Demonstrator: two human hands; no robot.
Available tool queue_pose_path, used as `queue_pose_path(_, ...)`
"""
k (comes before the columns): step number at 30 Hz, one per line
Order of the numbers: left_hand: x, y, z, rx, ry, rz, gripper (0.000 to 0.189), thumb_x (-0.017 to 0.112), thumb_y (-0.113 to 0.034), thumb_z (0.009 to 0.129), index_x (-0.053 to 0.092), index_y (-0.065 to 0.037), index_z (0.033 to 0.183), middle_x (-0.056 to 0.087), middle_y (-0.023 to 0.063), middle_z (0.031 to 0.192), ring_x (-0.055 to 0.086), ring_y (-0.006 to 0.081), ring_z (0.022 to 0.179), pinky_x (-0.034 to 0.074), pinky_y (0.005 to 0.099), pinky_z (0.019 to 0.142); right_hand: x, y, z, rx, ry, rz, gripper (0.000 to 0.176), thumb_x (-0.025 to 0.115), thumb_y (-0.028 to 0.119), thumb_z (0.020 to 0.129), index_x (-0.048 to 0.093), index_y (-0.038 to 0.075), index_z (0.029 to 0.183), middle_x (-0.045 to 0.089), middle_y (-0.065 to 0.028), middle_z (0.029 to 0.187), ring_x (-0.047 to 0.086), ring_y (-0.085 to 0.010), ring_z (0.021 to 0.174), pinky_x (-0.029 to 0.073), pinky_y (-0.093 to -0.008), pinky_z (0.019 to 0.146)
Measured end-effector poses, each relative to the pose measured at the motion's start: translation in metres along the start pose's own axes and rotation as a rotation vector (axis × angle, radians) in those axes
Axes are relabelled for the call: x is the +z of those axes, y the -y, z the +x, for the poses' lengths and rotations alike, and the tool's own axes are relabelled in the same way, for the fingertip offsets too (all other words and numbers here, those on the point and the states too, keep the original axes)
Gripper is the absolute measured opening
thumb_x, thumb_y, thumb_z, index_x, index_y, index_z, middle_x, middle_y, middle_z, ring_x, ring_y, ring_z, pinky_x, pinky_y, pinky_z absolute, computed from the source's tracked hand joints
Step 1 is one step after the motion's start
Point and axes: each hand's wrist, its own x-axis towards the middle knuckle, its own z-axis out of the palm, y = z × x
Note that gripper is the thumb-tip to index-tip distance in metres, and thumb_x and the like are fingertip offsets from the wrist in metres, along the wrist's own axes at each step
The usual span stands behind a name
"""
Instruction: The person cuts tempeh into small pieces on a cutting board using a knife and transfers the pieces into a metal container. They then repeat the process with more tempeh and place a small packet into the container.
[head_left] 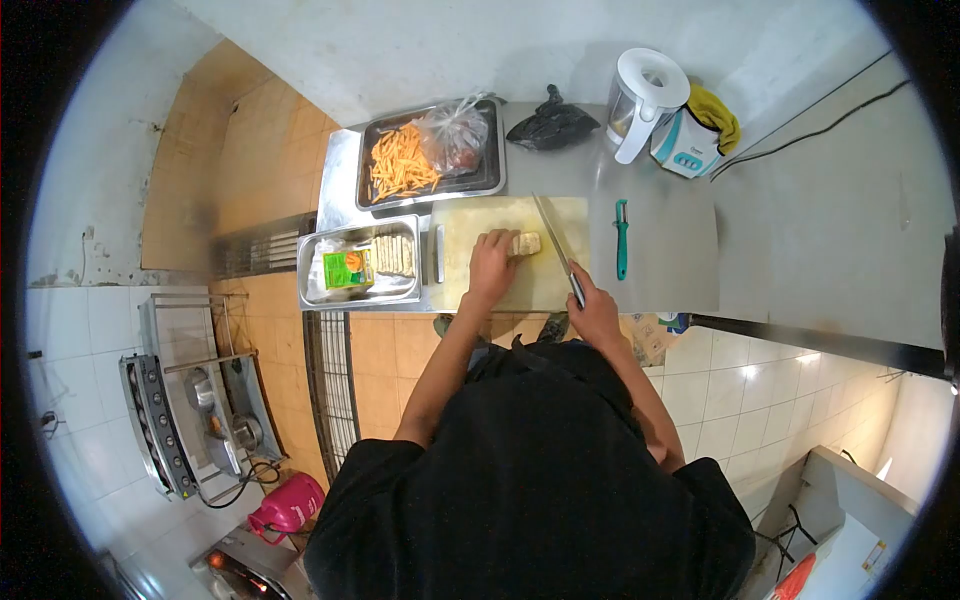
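Note:
On the yellowish cutting board (560,285) lies a short pale block of tempeh (526,243), lumpy in texture. The fingers of my left hand (490,268) are closed on its left end. My right hand (595,308) is wrapped around the handle of a long kitchen knife (552,230). Its blade slants up and left, just to the right of the block and apart from it. Left of the board, a steel pan (308,245) contains a row of tempeh slices (394,256) and a green and yellow packet (346,268).
Behind the pan, a dark tray (480,185) bears orange strips (403,165) and a clear plastic bag (455,138). A black bag (553,125), a blender jug (645,95) and its base (686,145) stand by the wall. A green peeler (622,245) lies right of the board.

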Motion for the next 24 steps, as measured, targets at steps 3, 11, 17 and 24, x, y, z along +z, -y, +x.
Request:
queue_pose_path(3,0.000,0.000,0.001,-0.028,0.005,-0.053,0.051,0.079,-0.001,0.076,0.066,-0.008,0.125,0.065,0.0127,0.121,0.059,0.0361,0.112,0.049,0.0462,0.097,-0.001,-0.001,0.000,0.004,0.017,0.003,0.063,0.062,0.017,0.091,0.047,0.024,0.152,0.067,-0.0252,0.079,0.067,-0.0480,0.078,0.054,-0.0568,0.075)
queue_pose_path(11,-0.003,-0.013,-0.003,-0.185,-0.014,0.128,0.053,0.080,-0.013,0.081,0.062,-0.012,0.132,0.054,0.0131,0.139,0.057,0.0321,0.119,0.045,0.0482,0.098,0.000,-0.008,-0.001,-0.036,0.006,-0.017,0.061,0.062,0.019,0.091,0.049,0.023,0.151,0.068,-0.0245,0.080,0.067,-0.0474,0.081,0.053,-0.0561,0.076)
queue_pose_path(17,0.014,-0.024,-0.010,-0.386,-0.087,0.156,0.058,0.080,-0.038,0.083,0.062,-0.014,0.132,0.059,0.0088,0.132,0.053,0.0314,0.123,0.040,0.0499,0.096,-0.003,-0.005,0.001,-0.030,0.038,-0.021,0.061,0.062,0.019,0.091,0.049,0.022,0.150,0.067,-0.0247,0.079,0.067,-0.0469,0.079,0.054,-0.0551,0.075)
queue_pose_path(24,0.032,-0.017,-0.017,-0.232,-0.151,0.238,0.064,0.086,-0.034,0.076,0.062,-0.014,0.132,0.061,0.0074,0.130,0.053,0.0289,0.120,0.039,0.0478,0.094,-0.005,-0.001,-0.002,-0.054,0.029,-0.008,0.061,0.062,0.019,0.091,0.049,0.023,0.151,0.067,-0.0246,0.077,0.067,-0.0468,0.077,0.054,-0.0552,0.073)
